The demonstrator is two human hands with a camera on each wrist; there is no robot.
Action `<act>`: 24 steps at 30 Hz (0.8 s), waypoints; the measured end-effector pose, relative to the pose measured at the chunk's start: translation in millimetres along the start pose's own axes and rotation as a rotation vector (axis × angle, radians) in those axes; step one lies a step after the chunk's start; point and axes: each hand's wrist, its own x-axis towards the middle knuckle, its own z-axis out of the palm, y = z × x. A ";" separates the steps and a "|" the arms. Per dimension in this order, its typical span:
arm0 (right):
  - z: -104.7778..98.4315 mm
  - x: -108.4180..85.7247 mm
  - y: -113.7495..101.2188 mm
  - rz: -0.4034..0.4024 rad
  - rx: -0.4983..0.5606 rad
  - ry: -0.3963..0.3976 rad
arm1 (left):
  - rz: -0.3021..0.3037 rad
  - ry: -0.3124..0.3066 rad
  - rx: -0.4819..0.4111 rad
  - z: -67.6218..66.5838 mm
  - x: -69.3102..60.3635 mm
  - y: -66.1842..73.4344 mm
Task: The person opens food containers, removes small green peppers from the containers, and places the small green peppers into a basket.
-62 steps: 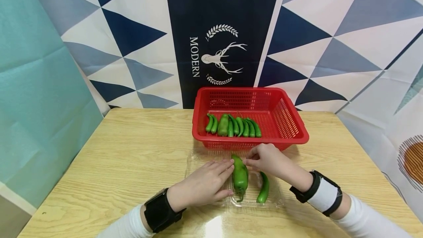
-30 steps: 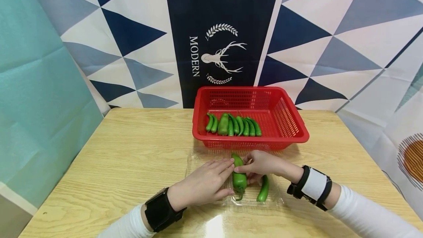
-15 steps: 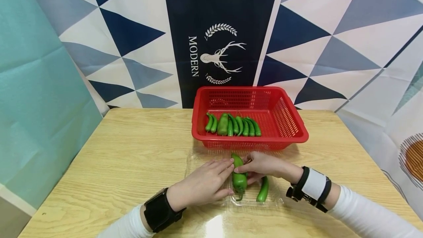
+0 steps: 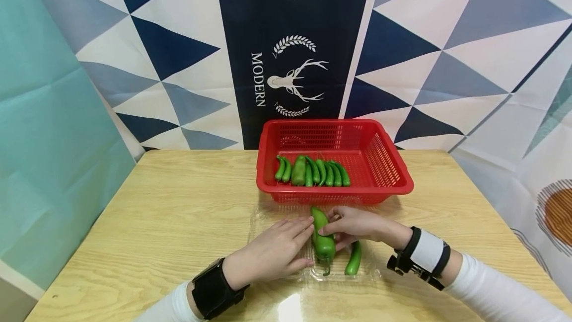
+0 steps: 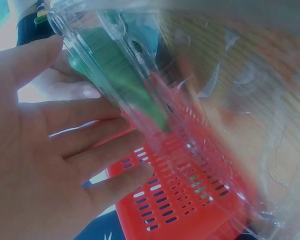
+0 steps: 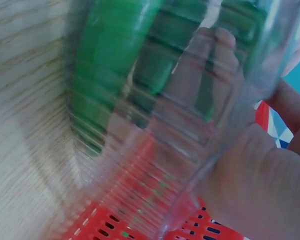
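Note:
A large green pepper (image 4: 322,242) lies in the right half of a clear plastic clamshell box (image 4: 373,273), its stem end toward me. My right hand (image 4: 357,225) grips this pepper from its right side, with the thumb on top and some fingers hidden behind it. To its right lies a slimmer green pepper (image 4: 353,260), partly behind my fingers. My left hand (image 4: 272,250) is stretched out over the box's middle, fingertips close to the large pepper's left side. In the left wrist view the straight fingers (image 5: 97,112) touch the clear plastic wall.
Just behind the box stands a red perforated basket (image 4: 389,183). Several green peppers (image 4: 319,172) lie in a row in its left part. A patterned cloth (image 4: 178,53) hangs behind the wooden table (image 4: 178,198).
Since two seconds ago my right hand has come lower and taken hold of the large pepper. That pepper's stem end has since shifted slightly right. My left hand stays nearly still.

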 end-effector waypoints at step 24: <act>-5.6 1.0 3.6 0.036 0.081 -0.065 | -0.008 -0.023 -0.010 -0.9 0.1 0.6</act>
